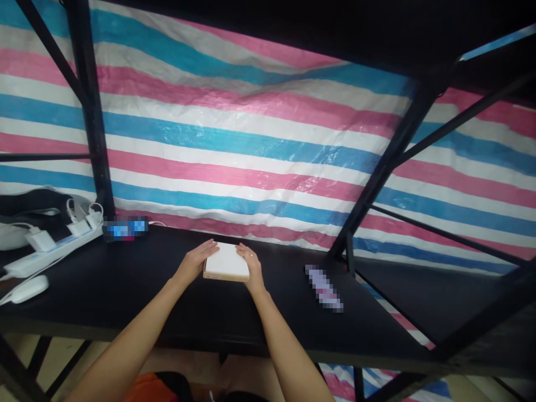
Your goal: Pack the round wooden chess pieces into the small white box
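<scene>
Bare forearms come up from the bottom edge of the head view, above a patch of orange cloth (144, 389) at the person's lap, and meet at the middle of a black shelf board (125, 290). Between them lies a flat white box (226, 261) with a tan lower edge, resting on the board just short of its back. The left hand (196, 261) lies against the box's left side, fingers curved loosely along the edge and partly over the top corner; the right hand (250, 269) presses the right side in the same way, fingers bent along the edge, a small ring showing on one. Both hands are half curled and touch the box, which sits on the board rather than off it; whether either one truly grips it cannot be told. To the far left on the same board lies a white power strip (46, 252) with white plugs and cables in it, and nearer the front edge a white mouse (29, 288). Right of the box, well apart, lies a small blurred-out item (324, 287) beside a slanting black frame post (379, 176). Behind everything hangs a tarpaulin (251, 139) striped pink, blue and white.
</scene>
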A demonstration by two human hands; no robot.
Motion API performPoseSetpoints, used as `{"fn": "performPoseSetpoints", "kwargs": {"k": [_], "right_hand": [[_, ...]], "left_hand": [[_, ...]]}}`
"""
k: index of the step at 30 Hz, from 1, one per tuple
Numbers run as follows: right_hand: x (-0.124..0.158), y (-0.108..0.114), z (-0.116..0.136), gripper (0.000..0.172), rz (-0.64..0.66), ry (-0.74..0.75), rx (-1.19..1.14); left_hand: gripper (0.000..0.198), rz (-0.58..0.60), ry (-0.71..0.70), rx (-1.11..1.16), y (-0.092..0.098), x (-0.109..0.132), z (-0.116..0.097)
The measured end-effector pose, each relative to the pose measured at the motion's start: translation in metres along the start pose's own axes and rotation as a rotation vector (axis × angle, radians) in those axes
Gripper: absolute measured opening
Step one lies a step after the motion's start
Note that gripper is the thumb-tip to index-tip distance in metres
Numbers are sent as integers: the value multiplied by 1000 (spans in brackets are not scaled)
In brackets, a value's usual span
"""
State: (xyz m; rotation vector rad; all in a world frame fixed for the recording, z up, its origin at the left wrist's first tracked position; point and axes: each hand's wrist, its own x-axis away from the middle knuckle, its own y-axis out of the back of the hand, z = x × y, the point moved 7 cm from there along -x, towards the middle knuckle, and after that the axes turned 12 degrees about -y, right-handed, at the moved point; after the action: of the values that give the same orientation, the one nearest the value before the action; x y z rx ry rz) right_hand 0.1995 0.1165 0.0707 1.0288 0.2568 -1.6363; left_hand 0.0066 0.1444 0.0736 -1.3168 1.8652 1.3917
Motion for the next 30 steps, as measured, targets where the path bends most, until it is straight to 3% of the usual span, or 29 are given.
{"fn": "performPoseSetpoints", "kwargs": {"k": [5,8,12,14,17,21,30], "right_hand": [[2,6,13,24,-49,66,63],[0,3,2,20,-19,-52,-13],[1,-11,-40,35,105,-519,-201],[4,-17,-52,40,149,-652,-258],[5,-20,-58,40,177,-700,-272],[8,-20,-62,45,179,-763,-281],[9,-20,-65,45,164,-774,-370]], "left_hand": [[29,-33,-158,-47,5,-4,-20],[27,-72,24,63,5,-2,-7],[45,-146,378,189,-1,8,26],[50,-151,524,270,-6,14,40],[51,-116,673,395,-15,22,47],[47,-70,810,552,-22,29,40],[41,-167,865,676,-21,28,34]]}}
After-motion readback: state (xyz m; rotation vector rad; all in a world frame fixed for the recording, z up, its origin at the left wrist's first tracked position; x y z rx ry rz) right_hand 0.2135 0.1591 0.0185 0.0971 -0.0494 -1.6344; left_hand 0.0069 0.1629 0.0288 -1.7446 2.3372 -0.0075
